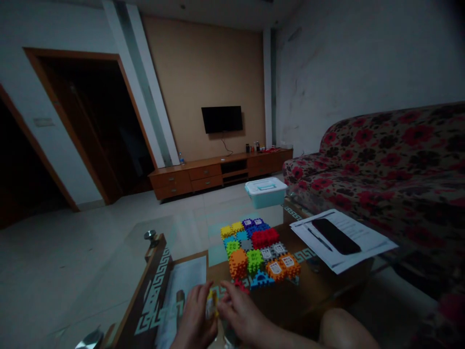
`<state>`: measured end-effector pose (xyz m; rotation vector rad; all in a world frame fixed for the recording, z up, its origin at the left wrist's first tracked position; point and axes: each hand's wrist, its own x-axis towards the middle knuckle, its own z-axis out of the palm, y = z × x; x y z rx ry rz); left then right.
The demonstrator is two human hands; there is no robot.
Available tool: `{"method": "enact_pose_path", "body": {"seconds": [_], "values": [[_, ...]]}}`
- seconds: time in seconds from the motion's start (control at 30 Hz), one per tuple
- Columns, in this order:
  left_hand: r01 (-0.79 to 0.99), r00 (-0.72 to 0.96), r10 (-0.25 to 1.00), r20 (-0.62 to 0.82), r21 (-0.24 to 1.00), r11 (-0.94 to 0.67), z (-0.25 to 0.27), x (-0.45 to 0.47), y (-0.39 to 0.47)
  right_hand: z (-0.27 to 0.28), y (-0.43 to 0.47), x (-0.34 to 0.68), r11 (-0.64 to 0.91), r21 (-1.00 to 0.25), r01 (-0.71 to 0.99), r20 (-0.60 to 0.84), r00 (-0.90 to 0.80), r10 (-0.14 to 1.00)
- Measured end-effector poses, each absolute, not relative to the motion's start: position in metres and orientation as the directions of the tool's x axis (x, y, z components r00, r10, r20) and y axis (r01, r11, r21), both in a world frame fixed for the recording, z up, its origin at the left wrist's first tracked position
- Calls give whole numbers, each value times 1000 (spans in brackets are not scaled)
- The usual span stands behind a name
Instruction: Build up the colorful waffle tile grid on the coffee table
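Note:
Near the table's front edge, my left hand (196,313) and my right hand (240,310) are close together, their fingers closed around a small yellow interlocking block (211,305). Fingers cover much of it, and a whitish patch shows on its face. Just beyond my hands lies a group of toothed interlocking blocks. Among them are an orange block (238,262), a green block (255,261), red blocks (265,237), yellow blocks (232,229) and a blue block (261,279). A red piece (240,285) sits right past my right fingertips.
The blocks rest on a glass-topped coffee table (189,228). A teal lidded box (267,194) stands at its far end. To the right are papers (337,261) with a black phone (334,236) and a pen (319,237). A flowered sofa (381,155) borders the right side.

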<state>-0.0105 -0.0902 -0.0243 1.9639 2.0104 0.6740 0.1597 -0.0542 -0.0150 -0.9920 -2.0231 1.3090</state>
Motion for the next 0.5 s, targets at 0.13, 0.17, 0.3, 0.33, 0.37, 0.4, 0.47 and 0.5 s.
{"method": "enact_pose_path", "body": {"seconds": [0.13,0.17,0.3,0.33,0.37,0.4,0.47,0.5], "values": [[779,39,977,211,605,-162,-19,25,-86,-11,-38,163,268,-924,271,85,-538,839],[764,34,976,216,624,-165,-17,29,-83,-8,-30,168,278,-920,275,101,-519,849],[794,-24,982,189,600,-96,-13,33,-66,10,18,210,273,-903,332,148,-356,923],[825,-30,986,165,561,-69,-13,34,-62,15,31,223,258,-899,353,152,-301,942],[859,-35,991,128,511,-36,-14,35,-57,19,43,235,236,-899,368,149,-248,957],[891,-36,996,83,455,-5,-15,36,-54,21,53,247,213,-901,379,144,-203,969],[938,-38,999,-20,344,43,-16,41,-49,22,68,265,185,-908,375,138,-149,979],[952,-39,997,-66,299,57,-17,44,-47,21,71,271,181,-913,365,138,-141,980]]}}
